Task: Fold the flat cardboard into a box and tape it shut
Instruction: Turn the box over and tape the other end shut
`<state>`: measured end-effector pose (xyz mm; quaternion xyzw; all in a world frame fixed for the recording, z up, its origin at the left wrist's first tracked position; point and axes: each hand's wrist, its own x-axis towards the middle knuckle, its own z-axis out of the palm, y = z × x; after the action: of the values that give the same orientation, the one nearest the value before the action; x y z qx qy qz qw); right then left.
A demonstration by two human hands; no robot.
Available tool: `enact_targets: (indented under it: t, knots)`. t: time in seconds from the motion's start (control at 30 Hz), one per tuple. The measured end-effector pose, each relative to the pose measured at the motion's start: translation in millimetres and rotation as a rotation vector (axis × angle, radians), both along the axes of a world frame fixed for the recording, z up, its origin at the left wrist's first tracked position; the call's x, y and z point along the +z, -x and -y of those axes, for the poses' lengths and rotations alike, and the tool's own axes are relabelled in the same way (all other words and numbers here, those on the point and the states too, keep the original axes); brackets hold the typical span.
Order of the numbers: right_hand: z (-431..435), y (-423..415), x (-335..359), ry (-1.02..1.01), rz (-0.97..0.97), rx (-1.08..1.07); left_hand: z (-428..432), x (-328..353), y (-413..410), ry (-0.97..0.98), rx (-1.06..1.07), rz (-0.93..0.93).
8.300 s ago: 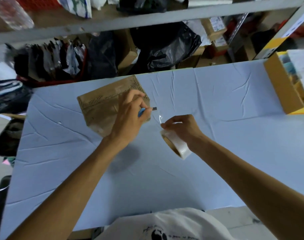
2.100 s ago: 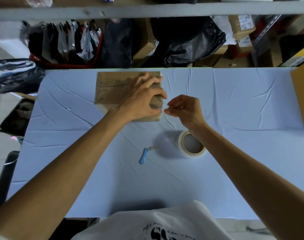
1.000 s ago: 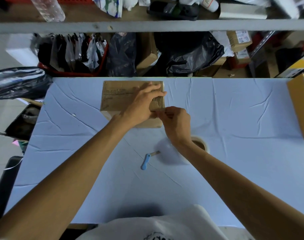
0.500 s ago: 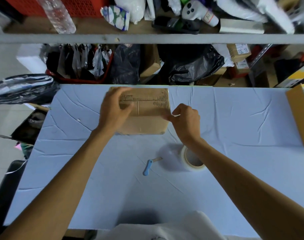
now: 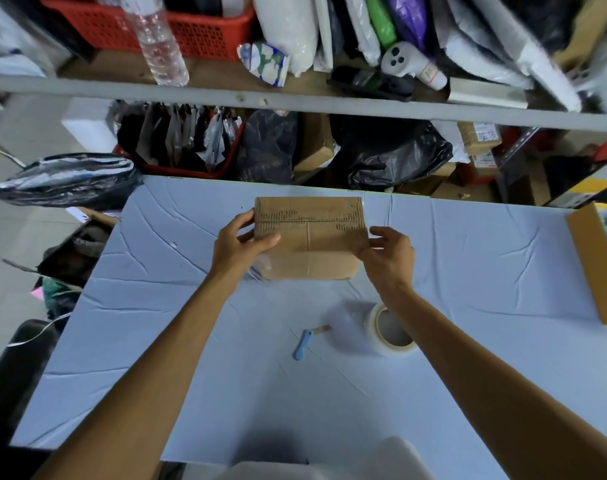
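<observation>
A small brown cardboard box, its flaps closed on top, stands at the far middle of the blue-covered table. My left hand grips its left end, thumb on the top face. At the box's right end my right hand has its thumb and fingers curled on the edge. A roll of clear tape lies on its side nearer me, partly behind my right forearm. A small blue-handled cutter lies just left of the roll.
A yellow-edged open box sits at the table's right edge. Behind the table a metal shelf carries a water bottle, a red basket and bags; black bags and cartons fill the space below it.
Both hands have moved to the two ends of the box; half a second ago the left lay over its top-left corner. The view has tilted up, showing more shelf.
</observation>
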<state>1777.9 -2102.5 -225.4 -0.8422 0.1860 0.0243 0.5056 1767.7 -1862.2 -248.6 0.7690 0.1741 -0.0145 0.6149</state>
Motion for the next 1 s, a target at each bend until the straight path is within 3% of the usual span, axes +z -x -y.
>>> enact_targets:
  t: [0.5, 0.8, 1.0]
  knots:
    - [15, 6, 0, -0.002, -0.126, 0.185, 0, 5, 21, -0.042, -0.088, -0.015]
    - [26, 31, 8, -0.016, -0.035, 0.235, 15, 15, 46, -0.113, -0.024, -0.114]
    - [31, 33, 25, -0.155, 0.123, 0.107, 18, 35, 38, 0.053, 0.02, -0.076]
